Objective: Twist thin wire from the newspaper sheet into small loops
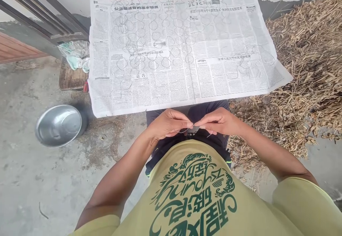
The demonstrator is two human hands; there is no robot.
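Printed shirt (197, 193); hands (172, 122) (217, 121) pinched on thin curved strand (182, 132) (wiry loops (157, 35) dot creased newspaper (171, 88)).

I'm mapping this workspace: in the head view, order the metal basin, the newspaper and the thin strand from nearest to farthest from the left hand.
1. Thin strand: nearest, in the left hand's fingertip grip.
2. Newspaper: its near edge lies just beyond the hand.
3. Metal basin: farthest, on the floor to the left.

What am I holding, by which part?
A thin curved strand, pinched by left hand and right hand where they nearly meet; whether at its ends is unclear.
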